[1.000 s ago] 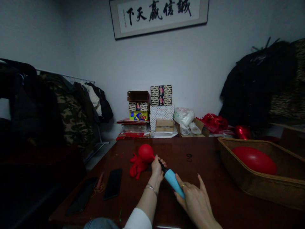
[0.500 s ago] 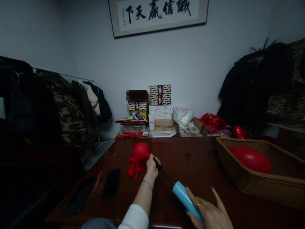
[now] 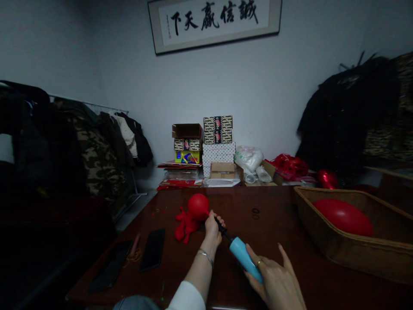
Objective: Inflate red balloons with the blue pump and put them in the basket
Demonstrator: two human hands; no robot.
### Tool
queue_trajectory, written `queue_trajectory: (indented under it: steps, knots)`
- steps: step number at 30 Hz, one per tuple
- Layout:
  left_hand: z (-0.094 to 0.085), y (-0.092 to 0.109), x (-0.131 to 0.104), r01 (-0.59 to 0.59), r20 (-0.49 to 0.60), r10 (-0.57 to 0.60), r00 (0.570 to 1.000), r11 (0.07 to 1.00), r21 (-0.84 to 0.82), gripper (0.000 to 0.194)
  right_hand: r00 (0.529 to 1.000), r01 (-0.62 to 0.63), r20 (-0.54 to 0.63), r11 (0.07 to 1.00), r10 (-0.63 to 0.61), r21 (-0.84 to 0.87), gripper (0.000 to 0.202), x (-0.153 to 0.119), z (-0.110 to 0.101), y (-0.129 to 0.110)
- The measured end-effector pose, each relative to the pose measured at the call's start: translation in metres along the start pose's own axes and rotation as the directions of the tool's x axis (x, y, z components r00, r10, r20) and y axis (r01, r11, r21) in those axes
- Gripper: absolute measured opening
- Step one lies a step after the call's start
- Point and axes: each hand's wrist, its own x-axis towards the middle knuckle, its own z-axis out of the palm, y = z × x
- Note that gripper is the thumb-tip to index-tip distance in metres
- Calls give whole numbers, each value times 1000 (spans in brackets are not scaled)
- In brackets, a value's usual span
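Observation:
A partly inflated red balloon [image 3: 198,206] sits at the end of a hand pump [image 3: 247,260] with a light blue body and a black front end. My left hand [image 3: 213,228], with a bracelet at the wrist, is closed around the balloon's neck where it meets the pump's tip. My right hand [image 3: 274,275] grips the blue body, thumb along one side and one finger raised off it. Beside the balloon lies a small heap of limp red balloons [image 3: 184,228] on the brown table [image 3: 258,234].
A wicker basket [image 3: 342,243] at the right holds a large inflated red balloon [image 3: 343,216]. Two dark flat objects, one a phone-like slab [image 3: 152,249], lie at the left near rubber bands [image 3: 133,256]. Two small dark rings [image 3: 255,214] rest mid-table. Stacked boxes [image 3: 218,129] stand behind.
My right hand has pushed the blue body up toward my left hand, so less of the black rod shows. The balloon and left hand have shifted slightly right.

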Motion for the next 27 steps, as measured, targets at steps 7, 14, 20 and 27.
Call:
queue_trajectory:
  steps: [7, 14, 20, 27]
  knots:
    - [1, -7, -4, 12, 3, -12, 1000, 1000, 22, 27, 998, -43, 52, 997, 46, -59, 49, 23, 9, -13]
    - [-8, -6, 3, 3, -15, -3, 1000, 1000, 19, 27, 998, -34, 44, 999, 35, -27, 49, 11, 13, -12]
    - [-15, 3, 10, -7, -29, 7, 1000, 999, 31, 26, 999, 39, -12, 999, -39, 24, 54, -16, 11, 9]
    - [-14, 17, 16, -25, -46, 25, 999, 1000, 9, 25, 987, 157, 14, 987, -158, 33, 60, -37, 1, 29]
